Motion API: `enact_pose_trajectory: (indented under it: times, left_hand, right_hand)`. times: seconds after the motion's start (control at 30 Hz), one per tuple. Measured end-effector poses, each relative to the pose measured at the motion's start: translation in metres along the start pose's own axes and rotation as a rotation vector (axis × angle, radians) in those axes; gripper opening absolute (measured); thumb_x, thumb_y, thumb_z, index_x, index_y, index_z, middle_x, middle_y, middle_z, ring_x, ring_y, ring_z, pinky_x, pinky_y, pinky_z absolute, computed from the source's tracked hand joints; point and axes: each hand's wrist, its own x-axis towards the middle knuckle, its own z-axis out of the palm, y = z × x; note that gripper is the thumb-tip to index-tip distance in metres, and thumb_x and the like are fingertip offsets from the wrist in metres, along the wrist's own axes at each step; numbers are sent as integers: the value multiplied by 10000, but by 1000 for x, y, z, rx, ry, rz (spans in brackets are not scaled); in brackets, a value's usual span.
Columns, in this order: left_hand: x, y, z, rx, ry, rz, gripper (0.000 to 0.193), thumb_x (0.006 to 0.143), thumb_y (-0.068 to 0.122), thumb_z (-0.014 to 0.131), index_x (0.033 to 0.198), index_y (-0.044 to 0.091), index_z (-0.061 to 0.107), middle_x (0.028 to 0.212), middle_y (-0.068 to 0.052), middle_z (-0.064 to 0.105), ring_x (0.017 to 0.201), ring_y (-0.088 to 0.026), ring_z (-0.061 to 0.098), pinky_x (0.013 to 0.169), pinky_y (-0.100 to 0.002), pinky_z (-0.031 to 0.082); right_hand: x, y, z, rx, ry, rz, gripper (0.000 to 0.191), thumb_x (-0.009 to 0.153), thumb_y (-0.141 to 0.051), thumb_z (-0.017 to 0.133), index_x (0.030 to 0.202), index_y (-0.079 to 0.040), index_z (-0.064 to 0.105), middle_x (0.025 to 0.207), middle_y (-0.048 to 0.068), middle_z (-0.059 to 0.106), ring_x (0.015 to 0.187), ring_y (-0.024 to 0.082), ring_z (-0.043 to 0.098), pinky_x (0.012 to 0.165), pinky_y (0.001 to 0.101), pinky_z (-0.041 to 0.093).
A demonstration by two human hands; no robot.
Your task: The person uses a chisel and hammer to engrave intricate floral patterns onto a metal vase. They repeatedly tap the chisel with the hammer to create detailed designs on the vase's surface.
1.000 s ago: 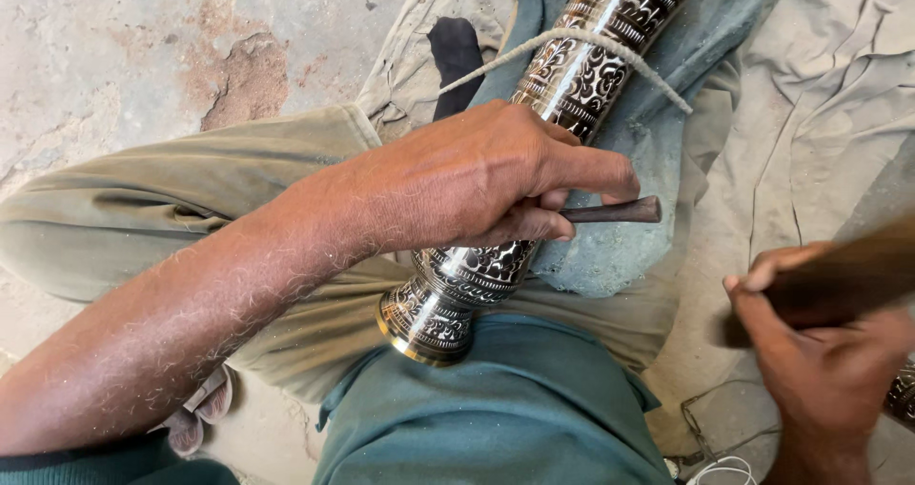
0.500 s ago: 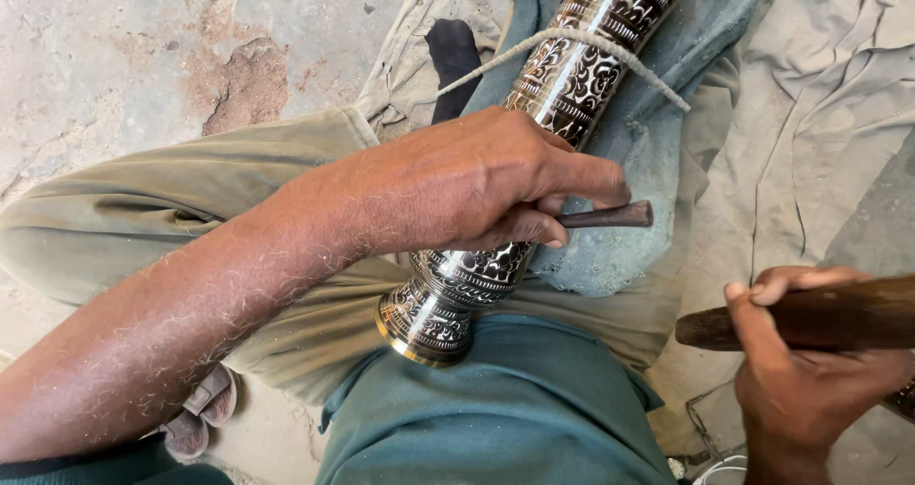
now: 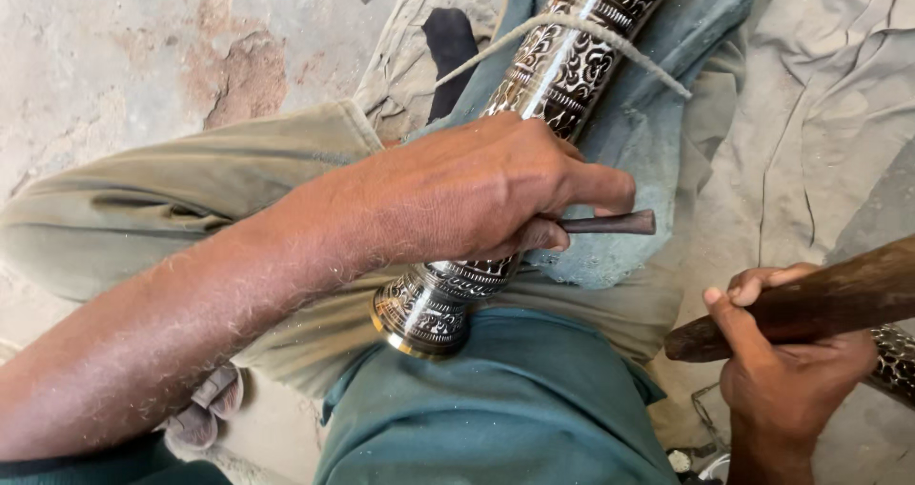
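on lap: metal tube (image 3: 562,61) | left hand (image 3: 477,185) fingers clamped on punch (image 3: 610,224) | right hand (image 3: 791,371) fingers clamped on mallet (image 3: 810,299), raised | step: engraving, next needs square strike on punch

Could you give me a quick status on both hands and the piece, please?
Left hand grips a punch on the engraved metal tube. Right hand holds a wooden mallet, off the punch. Cord crosses the tube.

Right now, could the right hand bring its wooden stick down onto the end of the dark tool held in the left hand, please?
Probably yes: the right hand grips the wooden stick just beside it, and the dark tool juts free from the left hand, with nothing between them.
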Motion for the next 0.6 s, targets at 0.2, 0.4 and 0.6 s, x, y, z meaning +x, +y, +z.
enact_pose_trajectory:
  times: [0.2,0.4,0.6]
  left_hand:
    - [4,-4,6,49,-45,-72,457,845,165,783,1265,101,615,786,-144,727,808,-365,721,682,-500,512]
    - [1,3,2,-16,31,-25,422,901,147,754,1309,141,646,889,-83,750,737,-262,713,643,-420,534]
    - [-51,-6,26,-344,652,-153,375,990,89,764,1315,9,593,993,-92,677,838,-140,695,749,-271,662]
  right_hand:
    - [-6,-7,0,126,209,-54,315,948,183,682,1156,-20,560,1021,84,640,976,131,628,955,294,542]
    - [8,6,-2,-456,-123,159,375,749,130,786,1086,28,656,939,127,700,829,202,669,737,333,543]
    - [9,25,16,165,-284,76,340,858,143,708,1174,49,626,1133,163,692,1079,211,686,944,350,596]
